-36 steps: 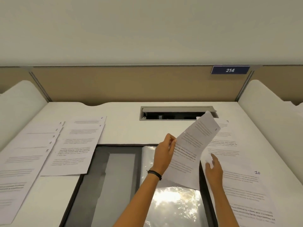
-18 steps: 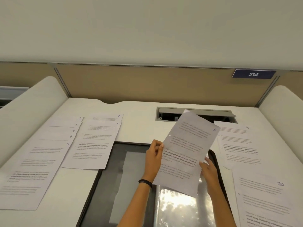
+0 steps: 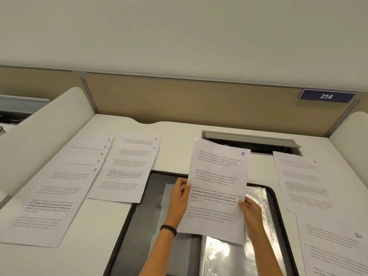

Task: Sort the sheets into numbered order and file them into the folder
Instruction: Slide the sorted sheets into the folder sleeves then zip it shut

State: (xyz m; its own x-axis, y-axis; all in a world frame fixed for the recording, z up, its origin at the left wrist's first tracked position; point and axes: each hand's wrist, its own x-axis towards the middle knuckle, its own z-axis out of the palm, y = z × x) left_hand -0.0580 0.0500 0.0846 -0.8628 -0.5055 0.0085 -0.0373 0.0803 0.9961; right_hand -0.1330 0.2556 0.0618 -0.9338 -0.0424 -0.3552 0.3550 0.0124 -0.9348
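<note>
Holding sheet 8 (image 3: 217, 188) up over the folder (image 3: 143, 226), the left hand (image 3: 179, 198) and right hand (image 3: 252, 214) each pinch one side. A moment ago only the left did. It probably goes left of the folder, onto sheet 7 (image 3: 127, 172).

We see a dark folder (image 3: 139, 226) with a dull cover and shiny see-through plastic pockets (image 3: 225, 255). Over the folder is a thin paper sheet (image 3: 217, 188), not shiny. The desk (image 3: 95, 255) under the folder looks smooth and white.
</note>
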